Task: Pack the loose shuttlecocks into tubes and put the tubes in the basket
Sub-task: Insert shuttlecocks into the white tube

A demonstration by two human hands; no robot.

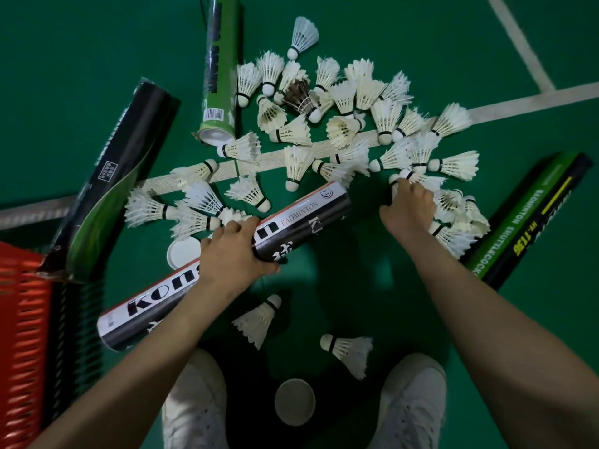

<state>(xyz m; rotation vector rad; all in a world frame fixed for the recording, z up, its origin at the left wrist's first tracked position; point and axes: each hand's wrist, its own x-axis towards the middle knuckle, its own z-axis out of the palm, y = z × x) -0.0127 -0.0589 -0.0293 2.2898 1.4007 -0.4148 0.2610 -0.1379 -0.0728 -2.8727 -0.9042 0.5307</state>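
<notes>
My left hand (238, 251) grips the middle of a black-and-white Konson tube (301, 222) that lies slanted over the green floor, its far end pointing up and right. My right hand (408, 210) is closed around a white shuttlecock (396, 180) at the near right edge of the pile; only its cork tip shows past my fingers. Several loose white shuttlecocks (340, 124) lie scattered ahead. Two more rest near my feet, a left shuttlecock (257, 319) and a right shuttlecock (350, 350). The red basket (19, 319) stands at the left edge.
A black tube (123, 150) leans onto the basket rim. A green tube (218, 69) lies at the back, and a green-and-black tube (531, 215) lies at the right. Two white caps lie on the floor: a left cap (183, 252) and a near cap (295, 401). My white shoes (411, 403) are below.
</notes>
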